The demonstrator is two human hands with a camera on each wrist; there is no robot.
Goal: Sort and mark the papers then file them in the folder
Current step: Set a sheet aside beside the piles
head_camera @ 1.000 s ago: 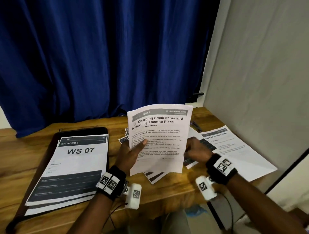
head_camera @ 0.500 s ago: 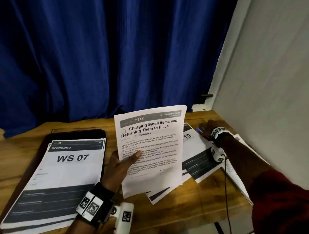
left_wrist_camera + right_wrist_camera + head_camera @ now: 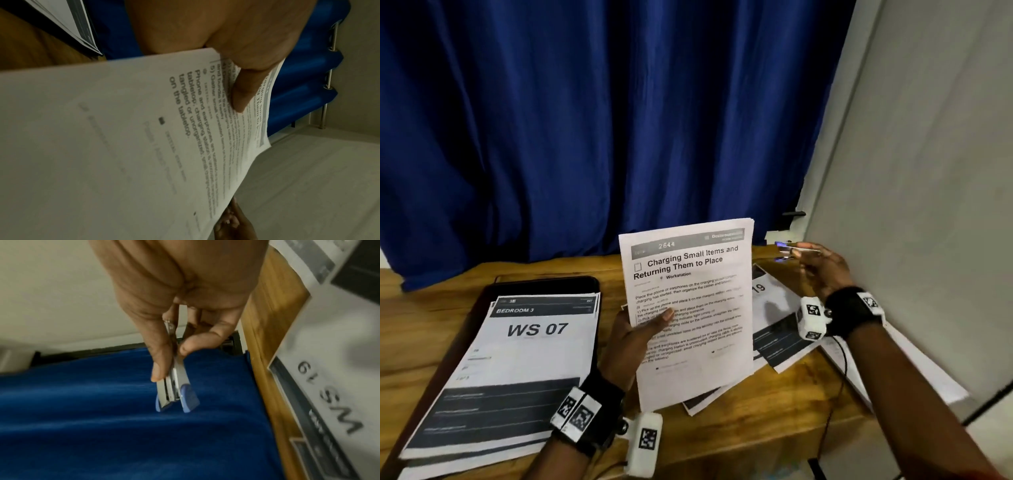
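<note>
My left hand (image 3: 645, 330) holds up a thin stack of printed sheets (image 3: 690, 308) headed "Charging Small Items and Returning Them to Place", thumb pressed on the front (image 3: 240, 97). My right hand (image 3: 816, 265) is raised at the table's far right and pinches a small silver stapler with blue tips (image 3: 174, 386), also seen as a blurred stapler (image 3: 789, 250) in the head view. A black folder (image 3: 544, 284) lies open at left with a "WS 07" sheet pile (image 3: 517, 363) on it. More sheets, one marked "19" (image 3: 767, 301), lie under the raised stack.
The wooden table (image 3: 756, 438) ends close at the front and right. A blue curtain (image 3: 602, 120) hangs behind it and a pale wall (image 3: 928, 171) stands at right. Another sheet (image 3: 887, 370) hangs over the table's right edge.
My right hand let go of the stack, reached to the far right of the table and lifted the stapler. The left hand kept holding the sheets upright.
</note>
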